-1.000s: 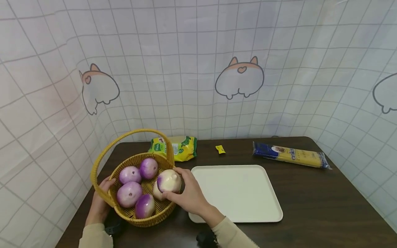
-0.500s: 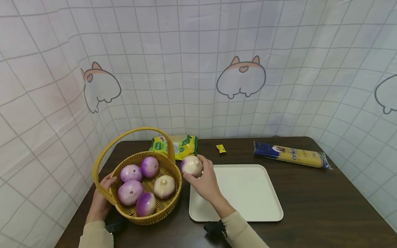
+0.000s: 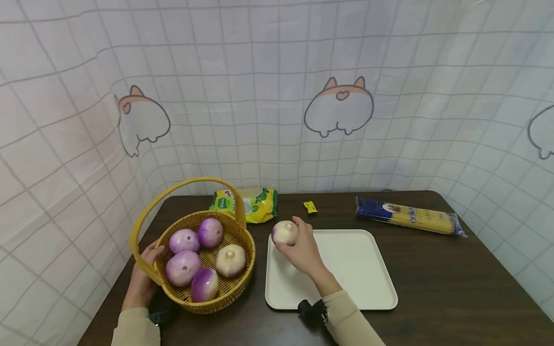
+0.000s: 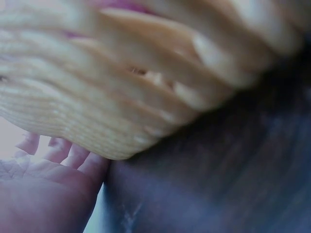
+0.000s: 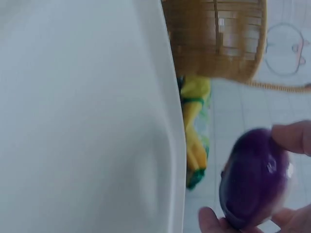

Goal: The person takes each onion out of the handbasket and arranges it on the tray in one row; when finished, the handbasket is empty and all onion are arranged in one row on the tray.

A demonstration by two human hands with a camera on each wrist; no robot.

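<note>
My right hand [image 3: 305,251] grips a purple-and-white onion [image 3: 284,233] between thumb and fingers, above the left back corner of a white tray [image 3: 346,269]. In the right wrist view the onion's purple side [image 5: 255,177] faces the camera, off the tray's edge. My left hand [image 3: 142,276] holds the left side of a yellow wicker basket [image 3: 222,302], its digits at the rim. In the left wrist view, fingers [image 4: 73,155] lie against the woven wall, their tips hidden. Several more onions [image 3: 183,268] lie in the basket, one with its pale stem end [image 3: 231,260] up.
Behind the basket lies a green-and-yellow packet [image 3: 259,205]. A small yellow wrapped piece [image 3: 310,207] sits behind the tray. Towards the back right is a long blue-and-yellow pasta packet [image 3: 409,216]. A white gridded curtain [image 3: 277,96] surrounds the dark table [image 3: 454,283]. The basket's handle [image 3: 186,184] stands upright.
My right hand has lifted the onion out of the basket and carried it right, over the tray's corner. The onion beneath it is now uncovered. My left hand stays at the basket.
</note>
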